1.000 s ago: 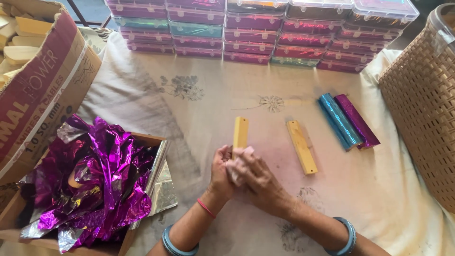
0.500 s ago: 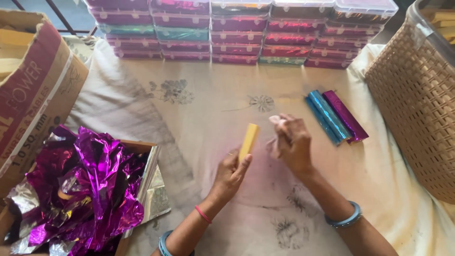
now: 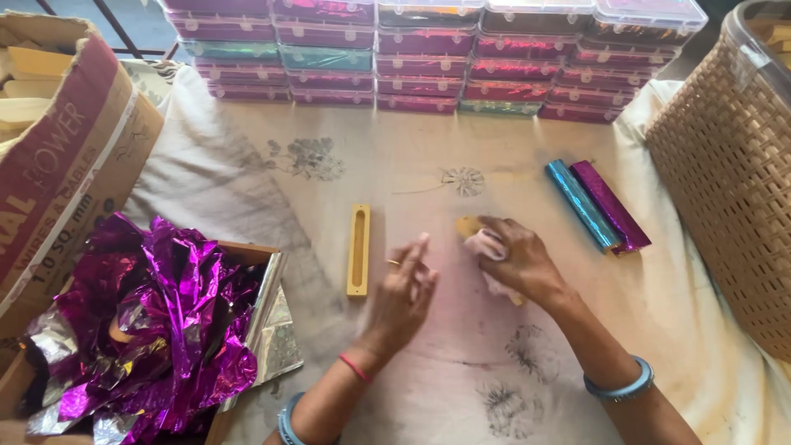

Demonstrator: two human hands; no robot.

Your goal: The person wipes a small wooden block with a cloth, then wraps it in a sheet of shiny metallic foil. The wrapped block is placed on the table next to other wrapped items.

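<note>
the right hand (image 3: 521, 262) is closed over a yellow wooden stick (image 3: 471, 226) and a bit of pale cloth (image 3: 488, 245), pressing both to the cream printed sheet (image 3: 247, 177). the left hand (image 3: 405, 292) hovers open, fingers loosely spread, holding nothing. just left of it lies a yellow wooden slotted tray (image 3: 358, 250). beyond the right hand rest a blue foil-wrapped bar (image 3: 581, 204) and a purple one (image 3: 610, 206) (touching side by side). the risk, i judge: the stick skids from under the cloth if pressed unevenly.

Slotted block (image 3: 358, 250) left of left hand (image 3: 405, 292); foil box (image 3: 148, 330) further left
</note>
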